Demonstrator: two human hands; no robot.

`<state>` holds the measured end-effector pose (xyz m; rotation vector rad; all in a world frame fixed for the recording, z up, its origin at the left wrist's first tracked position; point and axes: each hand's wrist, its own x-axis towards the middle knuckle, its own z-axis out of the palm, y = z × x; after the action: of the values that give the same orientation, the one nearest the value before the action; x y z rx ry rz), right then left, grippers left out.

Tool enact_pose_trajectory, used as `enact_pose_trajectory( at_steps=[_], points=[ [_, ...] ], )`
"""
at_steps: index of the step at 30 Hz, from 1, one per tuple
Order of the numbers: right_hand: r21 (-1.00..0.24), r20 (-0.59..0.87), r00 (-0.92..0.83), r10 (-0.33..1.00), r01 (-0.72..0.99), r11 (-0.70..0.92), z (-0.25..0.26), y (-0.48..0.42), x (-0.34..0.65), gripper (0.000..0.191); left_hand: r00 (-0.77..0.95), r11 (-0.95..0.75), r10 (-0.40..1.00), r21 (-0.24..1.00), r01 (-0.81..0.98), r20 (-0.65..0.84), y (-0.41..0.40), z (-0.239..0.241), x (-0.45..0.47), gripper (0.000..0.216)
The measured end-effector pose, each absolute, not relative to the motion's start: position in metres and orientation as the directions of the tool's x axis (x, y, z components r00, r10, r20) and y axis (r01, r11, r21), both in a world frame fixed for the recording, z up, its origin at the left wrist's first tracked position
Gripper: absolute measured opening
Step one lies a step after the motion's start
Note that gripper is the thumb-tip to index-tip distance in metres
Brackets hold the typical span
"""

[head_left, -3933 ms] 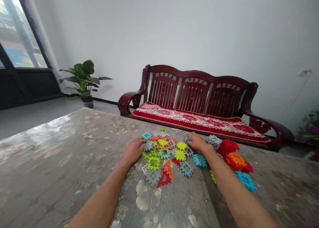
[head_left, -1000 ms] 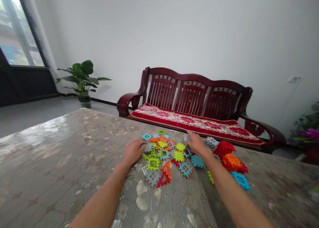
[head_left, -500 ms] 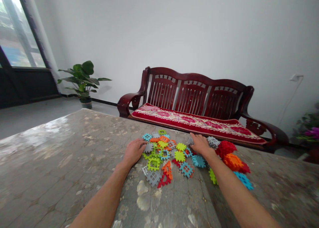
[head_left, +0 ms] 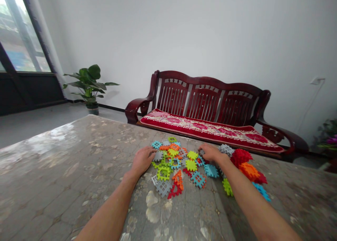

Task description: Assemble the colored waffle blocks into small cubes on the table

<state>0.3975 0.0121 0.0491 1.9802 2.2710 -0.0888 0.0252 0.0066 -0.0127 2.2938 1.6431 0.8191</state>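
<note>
My left hand [head_left: 143, 159] rests on the table at the left edge of a spread of colourful toothed plastic building tiles. Its thumb and fingers are apart, and the fingertips reach the edge of a grey tile [head_left: 158, 156]. Over the far right part of the spread, my right hand [head_left: 210, 152] is bent down, its fingers closed on a small grey toothed tile [head_left: 202, 152], partly hidden by them. Between the hands lie a yellow-green tile [head_left: 191, 165], a blue window tile [head_left: 198, 179] and an orange triangular frame [head_left: 178, 179].
Right of my right forearm are stacked red tiles [head_left: 240, 156], orange tiles [head_left: 249, 171] and a blue tile [head_left: 261, 191]. A patterned cloth covers the table [head_left: 86, 178]. Behind it stands a wooden bench [head_left: 202, 97] with a red runner; a potted plant [head_left: 91, 86] is at the left.
My right hand has curled its fingers down onto the grey tile, where they were more stretched out before. My left hand stays in place; the view has shifted slightly.
</note>
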Motion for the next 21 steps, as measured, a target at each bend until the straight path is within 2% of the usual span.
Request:
enact_pose_trajectory(
  at_steps=[6, 12, 17, 21],
  points=[
    [-0.001, -0.112, -0.165, 0.98, 0.986, 0.166, 0.053, 0.004, 0.401, 0.045, 0.212, -0.347, 0.926, 0.481, 0.805, 0.313, 0.003, -0.009, 0.026, 0.033],
    [-0.067, 0.013, -0.197, 0.98, 0.978, 0.197, 0.063, 0.003, 0.369, 0.055, 0.211, -0.353, 0.924, 0.492, 0.796, 0.32, 0.003, -0.009, 0.027, 0.033],
    [-0.14, 0.082, -0.341, 0.936, 0.926, 0.35, 0.059, 0.014, 0.306, 0.041, 0.209, -0.344, 0.928, 0.494, 0.799, 0.308, 0.003, -0.008, 0.027, 0.033],
    [-0.157, 0.107, -0.394, 0.913, 0.9, 0.407, 0.053, 0.028, 0.262, 0.035, 0.199, -0.34, 0.93, 0.52, 0.783, 0.309, 0.002, -0.009, 0.027, 0.031]
  ],
)
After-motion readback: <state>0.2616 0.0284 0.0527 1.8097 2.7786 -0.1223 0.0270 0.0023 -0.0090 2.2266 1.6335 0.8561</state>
